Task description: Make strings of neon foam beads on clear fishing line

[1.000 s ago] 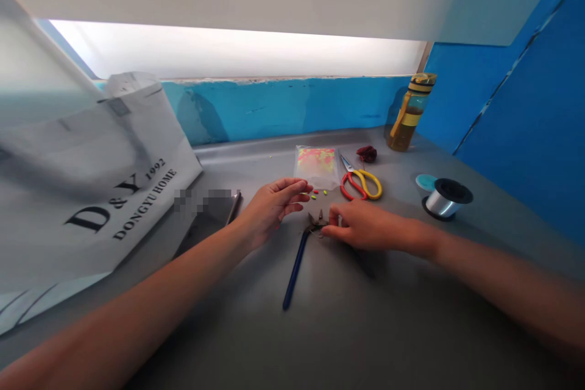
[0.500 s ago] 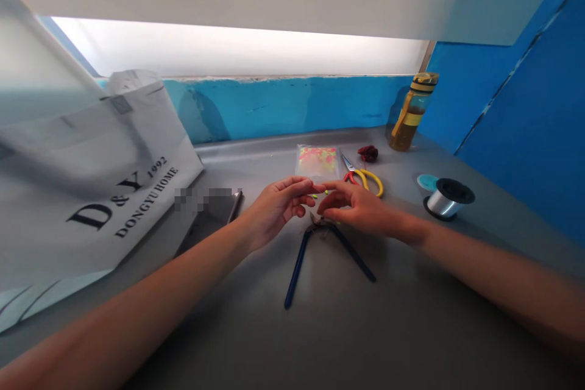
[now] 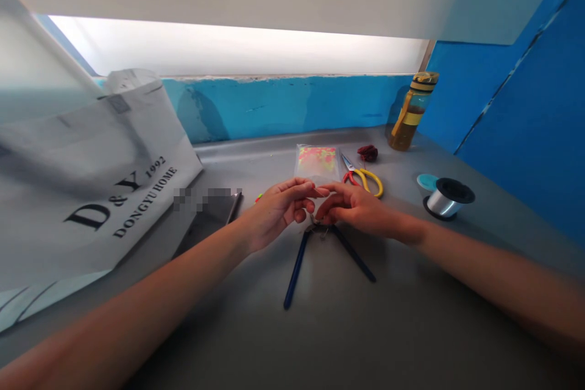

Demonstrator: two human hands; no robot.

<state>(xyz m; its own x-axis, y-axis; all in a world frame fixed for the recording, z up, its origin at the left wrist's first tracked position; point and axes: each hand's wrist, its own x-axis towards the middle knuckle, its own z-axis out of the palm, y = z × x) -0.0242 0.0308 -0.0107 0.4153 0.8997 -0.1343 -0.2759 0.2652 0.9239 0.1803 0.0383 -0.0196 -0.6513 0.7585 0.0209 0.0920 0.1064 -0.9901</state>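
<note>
My left hand [image 3: 280,210] and my right hand [image 3: 359,210] meet at the fingertips in the middle of the table. On each, thumb and forefinger are pinched together; whatever lies between them is too small to make out. Just below the fingers lie pliers with dark blue handles [image 3: 296,269], spread apart, their jaws partly hidden by my right hand. Beyond my hands is a clear bag of pink and yellow beads [image 3: 317,160]. A small green and red bit [image 3: 259,197] shows beside my left hand.
Scissors with red and yellow handles [image 3: 363,178] lie behind my right hand, near a dark red bundle [image 3: 368,153]. A spool of clear line [image 3: 448,200], a teal disc [image 3: 428,182] and a bottle [image 3: 412,113] stand right. Left are a white bag [image 3: 150,134] and a dark flat object [image 3: 212,213].
My right fingers have shifted slightly left toward my left hand. The yellow-green bits seen between the hands are now out of sight, and a green and red bit shows left of them.
</note>
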